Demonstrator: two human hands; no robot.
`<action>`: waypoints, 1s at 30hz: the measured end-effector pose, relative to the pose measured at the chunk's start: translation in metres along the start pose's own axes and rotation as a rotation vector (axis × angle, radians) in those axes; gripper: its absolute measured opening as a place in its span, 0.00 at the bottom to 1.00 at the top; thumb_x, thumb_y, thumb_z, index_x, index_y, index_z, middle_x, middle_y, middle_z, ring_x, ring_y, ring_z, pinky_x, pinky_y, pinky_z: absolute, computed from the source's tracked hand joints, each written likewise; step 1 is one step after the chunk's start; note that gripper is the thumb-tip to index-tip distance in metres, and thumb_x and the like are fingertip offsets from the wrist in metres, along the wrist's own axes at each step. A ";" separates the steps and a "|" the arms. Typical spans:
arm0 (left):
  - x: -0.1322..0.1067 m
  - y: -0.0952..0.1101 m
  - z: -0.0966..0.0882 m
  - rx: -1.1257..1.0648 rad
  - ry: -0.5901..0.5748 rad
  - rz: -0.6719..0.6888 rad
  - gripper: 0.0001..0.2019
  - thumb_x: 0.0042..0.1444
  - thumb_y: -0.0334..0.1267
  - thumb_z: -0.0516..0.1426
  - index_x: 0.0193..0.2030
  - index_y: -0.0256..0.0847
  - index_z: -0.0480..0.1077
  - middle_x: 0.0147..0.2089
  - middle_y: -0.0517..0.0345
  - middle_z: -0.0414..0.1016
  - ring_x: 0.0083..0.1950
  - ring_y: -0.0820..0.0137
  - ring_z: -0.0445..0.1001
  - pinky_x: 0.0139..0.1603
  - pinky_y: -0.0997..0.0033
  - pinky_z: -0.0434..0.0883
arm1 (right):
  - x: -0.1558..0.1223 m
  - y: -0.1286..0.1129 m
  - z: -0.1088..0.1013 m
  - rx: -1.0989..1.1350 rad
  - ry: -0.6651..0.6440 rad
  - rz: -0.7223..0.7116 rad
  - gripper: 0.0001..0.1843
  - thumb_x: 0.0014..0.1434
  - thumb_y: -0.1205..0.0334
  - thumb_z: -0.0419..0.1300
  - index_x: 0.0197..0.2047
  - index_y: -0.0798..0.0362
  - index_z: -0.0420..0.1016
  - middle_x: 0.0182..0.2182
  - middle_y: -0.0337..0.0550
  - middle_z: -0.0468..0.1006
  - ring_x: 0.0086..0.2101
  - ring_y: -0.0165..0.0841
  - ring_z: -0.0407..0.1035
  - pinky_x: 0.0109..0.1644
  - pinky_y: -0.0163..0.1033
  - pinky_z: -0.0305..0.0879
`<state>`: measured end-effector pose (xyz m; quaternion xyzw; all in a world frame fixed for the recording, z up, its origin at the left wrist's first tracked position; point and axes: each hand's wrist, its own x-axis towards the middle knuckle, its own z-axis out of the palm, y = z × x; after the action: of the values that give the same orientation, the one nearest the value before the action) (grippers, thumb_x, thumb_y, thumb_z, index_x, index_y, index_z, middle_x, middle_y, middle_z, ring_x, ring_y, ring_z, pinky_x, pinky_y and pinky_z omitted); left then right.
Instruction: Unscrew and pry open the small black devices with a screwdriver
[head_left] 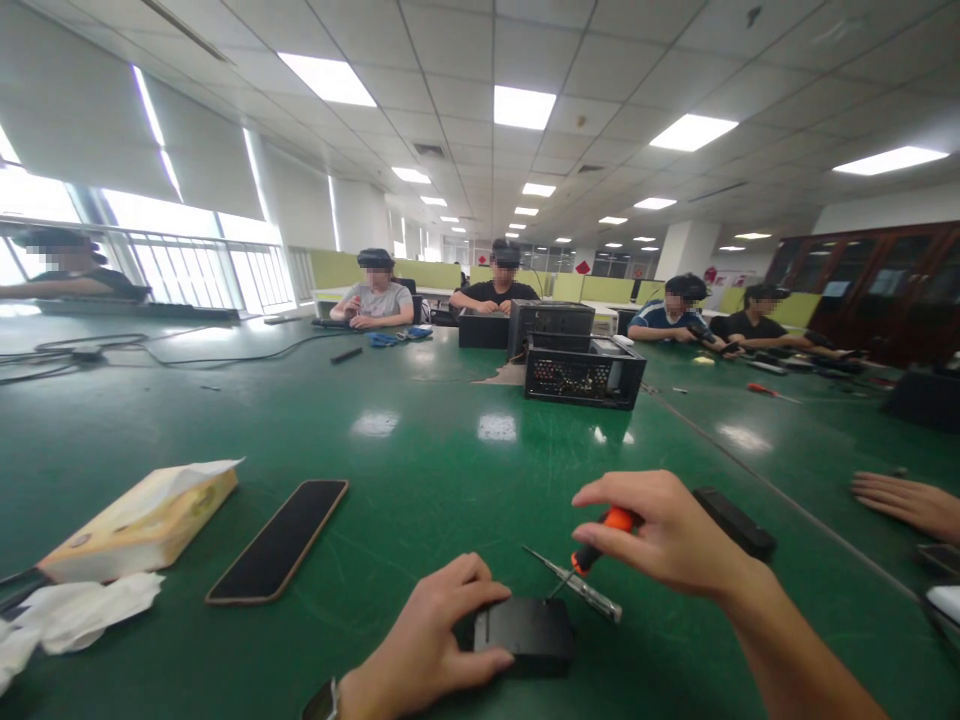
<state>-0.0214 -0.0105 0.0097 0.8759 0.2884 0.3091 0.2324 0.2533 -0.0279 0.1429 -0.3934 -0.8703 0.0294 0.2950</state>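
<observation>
A small black box-shaped device (525, 633) lies flat on the green table (420, 440) close to me. My left hand (431, 640) grips its left end, fingers curled over the edge. My right hand (660, 535) is closed round the orange and black handle of a screwdriver (592, 555), whose tip points down at the device's top right. A second, silver tool (577, 585) lies on the table beside the device, under the screwdriver.
A black phone (281, 540), a tissue box (142, 520) and crumpled tissue (82, 610) lie to the left. A black bar-shaped part (735, 522) rests behind my right hand. Another person's hand (904, 500) lies at the right. Computer cases (581, 370) and several seated people are farther back.
</observation>
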 end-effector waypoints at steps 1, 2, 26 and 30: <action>0.000 0.000 0.000 0.000 0.000 -0.001 0.21 0.54 0.51 0.64 0.50 0.42 0.75 0.40 0.53 0.71 0.40 0.64 0.71 0.38 0.70 0.69 | 0.000 0.000 -0.001 0.011 -0.015 -0.004 0.11 0.61 0.55 0.63 0.43 0.52 0.78 0.31 0.40 0.79 0.31 0.32 0.73 0.36 0.36 0.65; 0.000 0.000 0.000 0.000 0.000 -0.002 0.20 0.54 0.51 0.64 0.50 0.42 0.75 0.40 0.53 0.71 0.40 0.64 0.72 0.39 0.70 0.69 | 0.000 0.000 -0.002 0.034 -0.035 -0.006 0.12 0.62 0.57 0.62 0.46 0.51 0.77 0.33 0.41 0.79 0.31 0.32 0.72 0.37 0.36 0.66; 0.000 -0.003 0.001 -0.008 -0.010 -0.005 0.20 0.54 0.49 0.63 0.50 0.41 0.75 0.41 0.52 0.71 0.40 0.63 0.72 0.39 0.67 0.68 | -0.001 0.004 -0.004 -0.023 -0.074 0.103 0.11 0.61 0.55 0.62 0.43 0.51 0.78 0.32 0.40 0.80 0.31 0.33 0.73 0.38 0.38 0.64; 0.001 -0.001 0.000 -0.014 -0.017 -0.015 0.19 0.54 0.47 0.64 0.50 0.41 0.75 0.41 0.53 0.71 0.41 0.63 0.71 0.40 0.68 0.68 | 0.000 0.005 -0.004 -0.032 -0.075 0.095 0.10 0.62 0.54 0.61 0.41 0.51 0.79 0.31 0.40 0.80 0.32 0.33 0.73 0.38 0.38 0.64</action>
<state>-0.0208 -0.0091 0.0093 0.8746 0.2909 0.3020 0.2432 0.2594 -0.0253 0.1447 -0.4376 -0.8614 0.0445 0.2540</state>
